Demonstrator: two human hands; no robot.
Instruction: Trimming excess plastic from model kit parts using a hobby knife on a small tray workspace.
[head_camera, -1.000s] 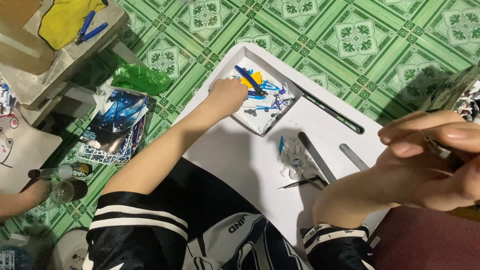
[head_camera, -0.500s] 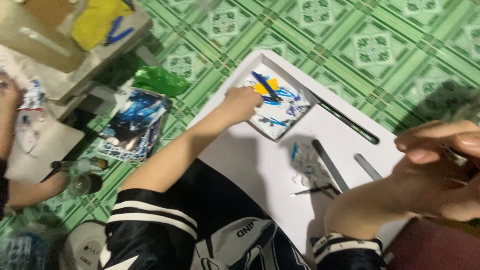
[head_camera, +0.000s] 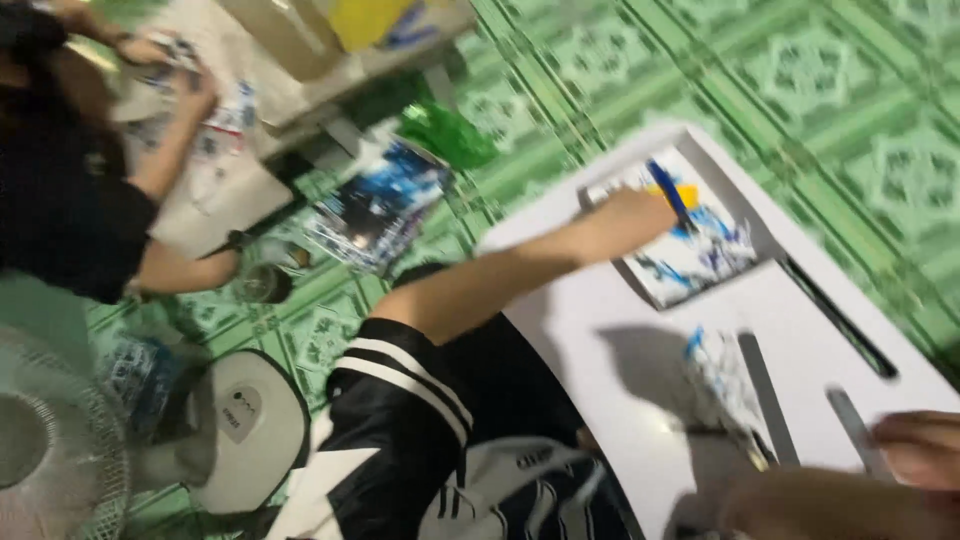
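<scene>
From the head camera, the picture is blurred by motion. The left hand (head_camera: 625, 215) reaches out over the white counter (head_camera: 610, 350) and rests on the near-left edge of a shallow tray (head_camera: 690, 250) of small blue, white and yellow plastic parts, which lies on the far part of the counter. Whether its grip is wide, narrow or closed on a part cannot be told, since the fingers are smeared and turned away. A blue stick (head_camera: 668, 190) stands out of the tray just right of that hand.

The right hand (head_camera: 920, 450) shows only at the near right edge of the frame, fingers curled. What its grip holds, if anything, cannot be told.

On the counter, between tray and right hand, lie a small blue-and-white heap of parts (head_camera: 722, 385), a long grey flat tool (head_camera: 770, 400) just beside it, and a second grey tool (head_camera: 852, 425) near the right hand. A thin dark rod (head_camera: 835, 315) lies along the right edge.

To the far left another person (head_camera: 70, 190) in a dark top handles parts over a pale board. A blue printed box (head_camera: 380, 205) and a green bag (head_camera: 445, 135) lie on the green patterned floor (head_camera: 800, 80). A white fan (head_camera: 55, 440) stands near left.
</scene>
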